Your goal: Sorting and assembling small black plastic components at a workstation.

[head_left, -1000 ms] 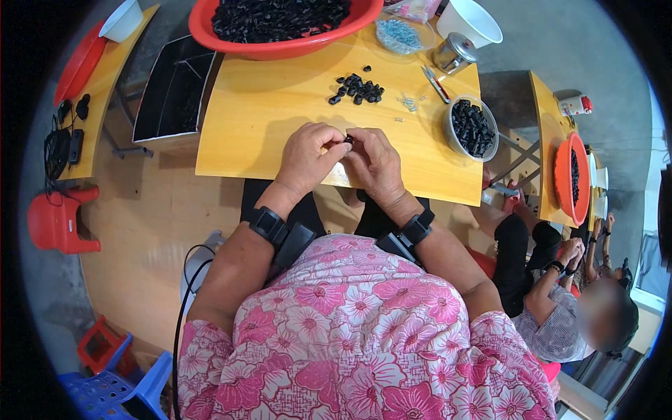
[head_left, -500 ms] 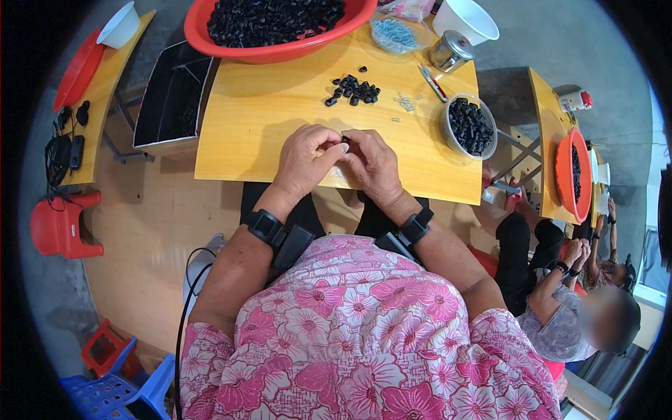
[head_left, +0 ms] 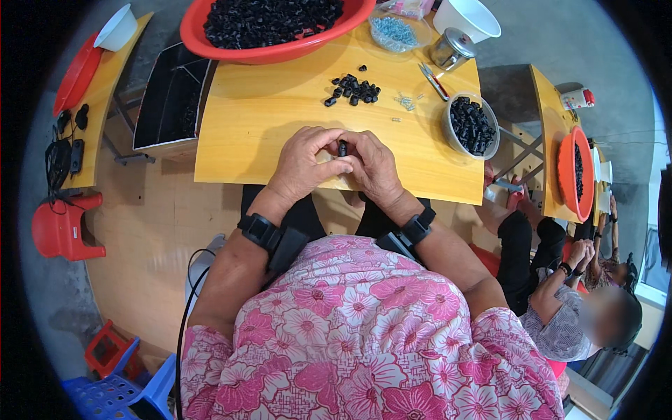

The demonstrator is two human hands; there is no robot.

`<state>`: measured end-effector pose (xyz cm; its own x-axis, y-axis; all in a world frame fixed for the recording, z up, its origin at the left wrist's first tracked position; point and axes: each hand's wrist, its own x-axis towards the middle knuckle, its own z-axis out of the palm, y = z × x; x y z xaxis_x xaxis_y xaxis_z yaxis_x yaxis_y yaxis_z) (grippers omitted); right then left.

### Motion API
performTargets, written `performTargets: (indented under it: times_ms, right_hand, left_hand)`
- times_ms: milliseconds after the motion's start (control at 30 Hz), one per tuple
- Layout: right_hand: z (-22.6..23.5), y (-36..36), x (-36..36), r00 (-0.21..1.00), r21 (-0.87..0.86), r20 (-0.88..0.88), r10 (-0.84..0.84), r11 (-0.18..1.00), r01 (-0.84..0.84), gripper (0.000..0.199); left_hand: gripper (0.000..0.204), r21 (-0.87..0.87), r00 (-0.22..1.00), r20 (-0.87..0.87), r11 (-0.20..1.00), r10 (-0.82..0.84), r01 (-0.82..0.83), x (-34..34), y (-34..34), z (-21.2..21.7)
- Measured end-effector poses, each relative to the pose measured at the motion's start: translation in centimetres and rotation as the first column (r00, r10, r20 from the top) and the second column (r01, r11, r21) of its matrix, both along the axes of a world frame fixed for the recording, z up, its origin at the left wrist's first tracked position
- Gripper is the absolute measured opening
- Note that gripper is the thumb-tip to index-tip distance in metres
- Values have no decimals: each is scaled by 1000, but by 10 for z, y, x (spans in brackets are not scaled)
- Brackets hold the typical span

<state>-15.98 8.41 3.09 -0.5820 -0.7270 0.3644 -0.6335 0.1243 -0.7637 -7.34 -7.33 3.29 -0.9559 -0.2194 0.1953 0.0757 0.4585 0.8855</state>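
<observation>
My left hand [head_left: 302, 165] and my right hand [head_left: 372, 166] meet over the near part of the yellow wooden table [head_left: 259, 133]. Between their fingertips they pinch one small black plastic part [head_left: 342, 148], held upright just above the tabletop. Farther out on the table lies a loose pile of the same black parts [head_left: 353, 89]. A few small metal screws [head_left: 405, 102] lie scattered to its right. Both wrists wear black bands.
A big red basin [head_left: 210, 38] full of black parts stands at the table's far edge. A metal bowl [head_left: 448, 131] with black parts, a small tin [head_left: 451, 47], a white bowl [head_left: 470, 15] and pliers [head_left: 434, 80] are at right. Another seated person [head_left: 574, 308] works at the right table.
Both hands stay together at the same spot; the fingers have shifted slightly and the small black part now shows between them.
</observation>
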Motion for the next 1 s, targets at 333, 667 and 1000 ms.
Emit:
performTargets:
  times_ms: [333, 667, 1000]
  right_hand:
    - [0, 0, 0, 1000, 5, 26, 4, 1000, -4, 38]
    - [0, 1, -1, 1000, -21, 10, 27, 999, -27, 36]
    - [0, 2, 2, 999, -35, 4, -33, 999, 33, 38]
  left_hand:
    - [52, -55, 999, -45, 998, -8, 5, 0, -1, -1]
    - [52, -111, 999, -48, 994, -16, 10, -1, -1, -2]
    - [50, -60, 997, -75, 998, 14, -19, 1, 3, 4]
